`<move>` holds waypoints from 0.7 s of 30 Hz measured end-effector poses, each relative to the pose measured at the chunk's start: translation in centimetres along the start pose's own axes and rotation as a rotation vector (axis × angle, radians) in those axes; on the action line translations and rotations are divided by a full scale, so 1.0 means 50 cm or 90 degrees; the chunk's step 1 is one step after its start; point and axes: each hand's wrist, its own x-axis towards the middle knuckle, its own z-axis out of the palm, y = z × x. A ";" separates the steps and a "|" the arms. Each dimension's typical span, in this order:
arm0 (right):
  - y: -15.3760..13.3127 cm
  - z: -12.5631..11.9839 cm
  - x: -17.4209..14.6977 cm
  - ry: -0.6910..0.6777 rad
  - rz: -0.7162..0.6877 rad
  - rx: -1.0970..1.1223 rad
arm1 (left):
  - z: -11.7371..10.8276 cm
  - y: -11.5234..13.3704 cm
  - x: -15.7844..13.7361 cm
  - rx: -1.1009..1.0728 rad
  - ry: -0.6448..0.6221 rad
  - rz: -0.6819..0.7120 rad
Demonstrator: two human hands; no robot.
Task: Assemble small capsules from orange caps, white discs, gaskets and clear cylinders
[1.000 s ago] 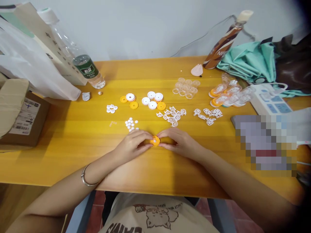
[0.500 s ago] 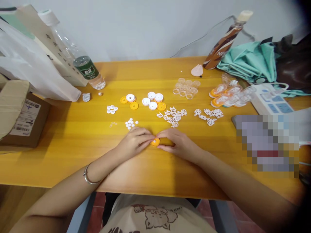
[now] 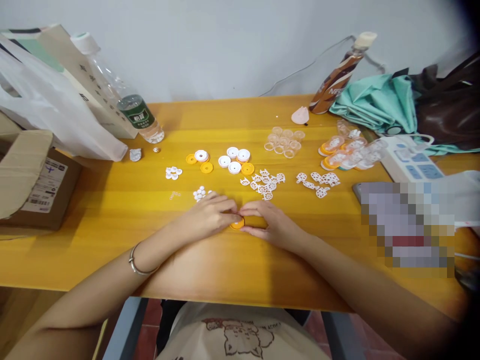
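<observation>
A small orange disc (image 3: 237, 226) lies on the table before me, between my hands. My left hand (image 3: 213, 215) is closed at its left side, with a thumb pressed over the middle and covering most of the little white piece there. My right hand (image 3: 279, 227) pinches the rim from the right between thumb and fingers. Just beyond my left hand are small white round caps (image 3: 200, 193), partly hidden by it. White carriage-shaped cutouts (image 3: 267, 184) lie beyond my right hand. Farther back sit white discs (image 3: 234, 167) and more orange discs (image 3: 247, 169).
Clear plastic cups (image 3: 285, 142) stand farther back. Several filled capsules (image 3: 337, 159) are on the right, near a power strip (image 3: 412, 157) and a blurred-out phone (image 3: 397, 215). A water bottle (image 3: 138, 117) and cardboard box (image 3: 41, 185) stand left; a coffee bottle (image 3: 333, 82) stands back right.
My left thumb has moved right onto the top of the orange disc, covering most of its white centre. My right hand keeps its pinch. The whole view has shifted slightly.
</observation>
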 end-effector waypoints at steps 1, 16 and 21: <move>0.000 0.000 0.000 -0.002 0.002 -0.001 | -0.007 -0.002 0.007 0.021 -0.024 0.027; -0.006 -0.002 -0.001 -0.036 0.059 0.053 | -0.019 -0.045 0.044 0.146 -0.042 0.271; -0.003 0.002 -0.003 -0.009 0.046 0.003 | -0.014 -0.046 0.042 0.199 -0.014 0.340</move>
